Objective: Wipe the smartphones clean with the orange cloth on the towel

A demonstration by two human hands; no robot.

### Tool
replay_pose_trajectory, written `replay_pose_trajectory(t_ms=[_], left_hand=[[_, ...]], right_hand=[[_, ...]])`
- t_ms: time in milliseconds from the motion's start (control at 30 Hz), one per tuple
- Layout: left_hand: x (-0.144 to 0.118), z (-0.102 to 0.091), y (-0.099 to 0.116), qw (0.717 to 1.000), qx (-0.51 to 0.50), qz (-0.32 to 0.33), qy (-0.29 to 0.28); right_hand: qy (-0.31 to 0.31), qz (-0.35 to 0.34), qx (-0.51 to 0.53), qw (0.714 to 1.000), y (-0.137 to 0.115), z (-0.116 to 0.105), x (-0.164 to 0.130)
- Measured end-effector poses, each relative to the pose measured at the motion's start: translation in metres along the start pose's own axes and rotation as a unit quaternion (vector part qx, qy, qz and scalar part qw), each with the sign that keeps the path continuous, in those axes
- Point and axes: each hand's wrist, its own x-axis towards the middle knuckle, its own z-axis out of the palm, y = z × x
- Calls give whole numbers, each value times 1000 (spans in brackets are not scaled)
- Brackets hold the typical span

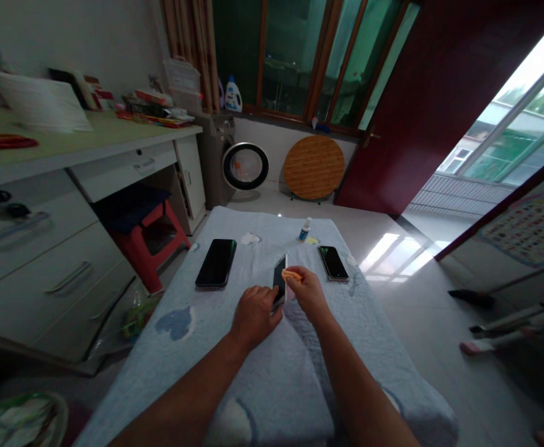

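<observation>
My left hand (257,315) is closed around the lower end of a smartphone (279,282), which it holds tilted on edge above the cloth-covered table (253,372). Pinched in my right hand (306,293) is an orange cloth (291,275), pressed against the phone's right edge near the top. A larger black phone (216,263) lies flat to the left of my hands. On the right another phone (333,263) rests with its dark screen up. Behind it stands a small spray bottle (304,230) with a white cap and blue label.
A desk with drawers (132,164) runs along the left, with a red stool (157,239) beneath it. Beyond the table are a washing machine (213,161) with its round door swung out and a round wooden tabletop (314,166) against the wall. A dark red door (420,105) stands at right.
</observation>
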Motion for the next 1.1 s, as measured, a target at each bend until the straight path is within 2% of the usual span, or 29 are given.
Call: replay_pose_trajectory(t_ms=[167,333,467,567,667,733,800,900,967,1033,1100], left_hand=[[-1,5,-3,998,-33,-50,13],[0,5,-5,985,-132,-100,51],[5,0,-8,967,-202,-123,93],[7,-2,-10,942,-283,-148,105],[8,2,-11,902,-379,-181,98],[8,7,-12,882,-421,-195,83],[6,12,-12,873,-442,-199,52],[4,14,-10,882,-435,-179,-15],[3,14,-10,913,-378,-147,-38],[2,13,-11,953,-279,-109,-36],[2,12,-14,979,-185,-77,-32]], right_hand=[[-1,4,32,999,-3,13,17],[-22,-7,46,999,1,19,6],[-24,-8,20,999,11,18,-1],[-4,-8,-3,1000,19,17,-3],[32,-30,-34,998,24,16,-4],[54,-57,-59,995,26,15,-6],[61,-81,-89,991,27,13,-9],[53,-98,-136,984,30,10,-11],[52,-105,-159,980,31,9,-11],[51,-110,-176,977,33,9,-11],[44,-117,-192,973,34,11,-12]])
